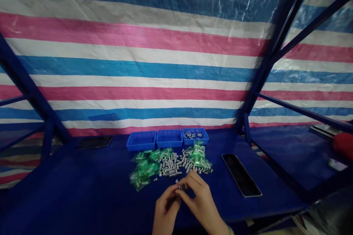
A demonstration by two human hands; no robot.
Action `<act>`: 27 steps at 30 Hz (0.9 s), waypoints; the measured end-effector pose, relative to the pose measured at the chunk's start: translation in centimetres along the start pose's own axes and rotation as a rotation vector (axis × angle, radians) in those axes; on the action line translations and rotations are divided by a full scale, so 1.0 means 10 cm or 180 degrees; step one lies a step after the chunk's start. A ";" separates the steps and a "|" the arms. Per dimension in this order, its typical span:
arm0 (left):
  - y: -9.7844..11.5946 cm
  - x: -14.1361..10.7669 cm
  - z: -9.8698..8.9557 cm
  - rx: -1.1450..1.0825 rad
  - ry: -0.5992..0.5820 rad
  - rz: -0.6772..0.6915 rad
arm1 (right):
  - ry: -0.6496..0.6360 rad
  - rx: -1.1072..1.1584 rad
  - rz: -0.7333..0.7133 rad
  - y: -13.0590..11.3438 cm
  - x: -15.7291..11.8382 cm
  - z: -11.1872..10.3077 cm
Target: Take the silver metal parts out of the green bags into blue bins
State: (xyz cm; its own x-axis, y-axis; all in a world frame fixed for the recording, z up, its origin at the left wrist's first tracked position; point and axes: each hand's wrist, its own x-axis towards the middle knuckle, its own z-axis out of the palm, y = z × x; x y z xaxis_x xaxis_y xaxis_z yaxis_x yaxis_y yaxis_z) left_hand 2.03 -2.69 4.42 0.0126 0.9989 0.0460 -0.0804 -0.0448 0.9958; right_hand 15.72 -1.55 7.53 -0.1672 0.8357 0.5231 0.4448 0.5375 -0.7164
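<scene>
My right hand [200, 195] pinches a small grey metal cylinder [181, 187] between thumb and fingers, its round end showing. Close against it, my left hand [167, 205] is closed, with fingertips beside the cylinder; what lies in those fingers is hidden. A tiny light metal piece [177, 181] shows just beyond the fingertips; whether it is held or lies on the table I cannot tell. Past the hands spreads a pile of grey metal cylinders [171, 164]. Green-tinted clear plastic bags [145, 170] lie left of the pile, and more bags [199, 153] lie on its right side.
Three blue trays [141, 148] stand in a row at the back; the right tray [195, 142] holds several metal pieces. A phone [241, 175] lies on the right, and a dark flat device [95, 142] at back left. Blue frame posts [264, 68] flank the blue table [91, 191].
</scene>
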 end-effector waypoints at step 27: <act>-0.27 0.33 -0.33 0.1665 0.0369 0.1209 | 0.0903 -0.0218 0.0061 1.01 1.14 -0.30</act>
State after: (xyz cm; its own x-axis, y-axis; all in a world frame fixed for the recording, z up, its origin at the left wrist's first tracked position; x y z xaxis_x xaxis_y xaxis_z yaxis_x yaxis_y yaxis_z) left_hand -0.97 0.78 1.64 -0.0310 0.9059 0.4224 0.4377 -0.3676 0.8205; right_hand 20.91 13.04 7.67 0.0903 0.7756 0.6248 0.5055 0.5048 -0.6997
